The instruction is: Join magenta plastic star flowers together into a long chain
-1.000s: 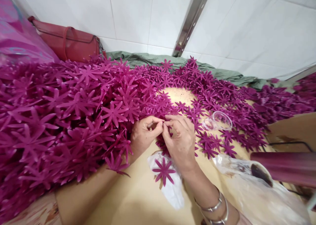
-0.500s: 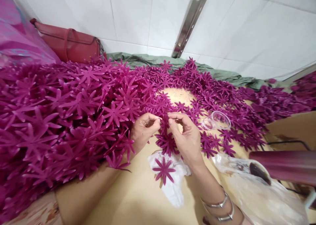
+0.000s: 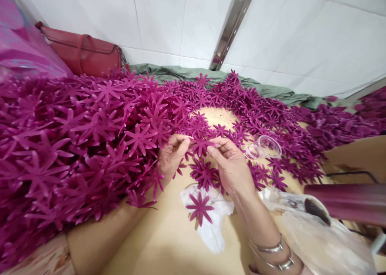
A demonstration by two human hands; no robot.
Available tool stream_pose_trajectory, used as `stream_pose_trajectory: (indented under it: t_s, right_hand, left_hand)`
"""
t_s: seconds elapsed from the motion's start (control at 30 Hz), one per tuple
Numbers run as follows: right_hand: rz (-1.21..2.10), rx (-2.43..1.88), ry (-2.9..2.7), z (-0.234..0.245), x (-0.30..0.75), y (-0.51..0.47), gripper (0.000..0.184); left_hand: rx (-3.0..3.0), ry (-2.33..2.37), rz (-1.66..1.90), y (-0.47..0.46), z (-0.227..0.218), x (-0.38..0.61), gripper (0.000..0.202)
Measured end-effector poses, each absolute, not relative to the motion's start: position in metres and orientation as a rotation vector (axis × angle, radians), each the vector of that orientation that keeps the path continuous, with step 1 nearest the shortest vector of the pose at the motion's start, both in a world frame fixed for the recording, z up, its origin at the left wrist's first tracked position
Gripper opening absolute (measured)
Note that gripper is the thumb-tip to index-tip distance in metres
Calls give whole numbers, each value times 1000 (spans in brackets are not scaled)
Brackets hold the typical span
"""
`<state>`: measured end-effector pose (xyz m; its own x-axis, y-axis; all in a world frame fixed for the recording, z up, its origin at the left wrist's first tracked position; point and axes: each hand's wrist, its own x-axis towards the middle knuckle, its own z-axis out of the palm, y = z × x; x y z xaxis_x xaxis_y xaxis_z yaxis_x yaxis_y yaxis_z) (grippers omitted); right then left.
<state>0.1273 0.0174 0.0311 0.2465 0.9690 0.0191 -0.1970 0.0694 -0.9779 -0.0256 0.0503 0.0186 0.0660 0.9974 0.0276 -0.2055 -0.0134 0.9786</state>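
Between my two hands is a magenta artificial flower petal piece (image 3: 200,145), with narrow lobes spread like a star. My left hand (image 3: 174,156) pinches its left side between thumb and fingers. The right side is pinched the same way by my right hand (image 3: 231,160), which wears metal bangles at the wrist. Just below, a small cluster of the same petal pieces (image 3: 204,173) lies on the tan table surface (image 3: 169,234). Closer to me, one single petal piece (image 3: 200,208) rests flat on a crumpled white tissue (image 3: 212,237).
A large heap of magenta petal pieces (image 3: 69,146) fills the left, and more spread along the back. A clear plastic cup (image 3: 269,147) lies on its side to the right. Beyond it are a plastic bag (image 3: 328,247) and a dark-stained container (image 3: 318,210). A red handbag (image 3: 84,52) stands against the wall.
Both hands have shifted slightly, and the fingers now stretch a petal piece out flat between them. Earlier its shape was not clear between the fingertips. The single piece on the tissue has stayed put.
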Motion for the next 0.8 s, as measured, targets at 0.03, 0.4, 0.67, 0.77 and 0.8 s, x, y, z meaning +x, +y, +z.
stream_pose_trajectory:
  t_s: [0.03, 0.4, 0.67, 0.77, 0.8]
  right_hand:
    - [1038, -1141, -930, 32, 129, 17, 17]
    - [878, -1276, -1256, 42, 130, 11, 7]
    - [858, -1270, -1312, 39, 131, 11, 7]
    - [867, -1242, -1314, 37, 131, 12, 7]
    - [869, -1232, -1312, 36, 131, 13, 6]
  left_hand:
    - [1110, 980, 1267, 50, 19, -25, 14]
    - [1764, 881, 1469, 44, 21, -28, 15]
    - [1770, 976, 1431, 36, 29, -27, 7]
    - [1782, 1037, 1426, 35, 30, -27, 7]
    - [1792, 1050, 1422, 35, 30, -27, 8]
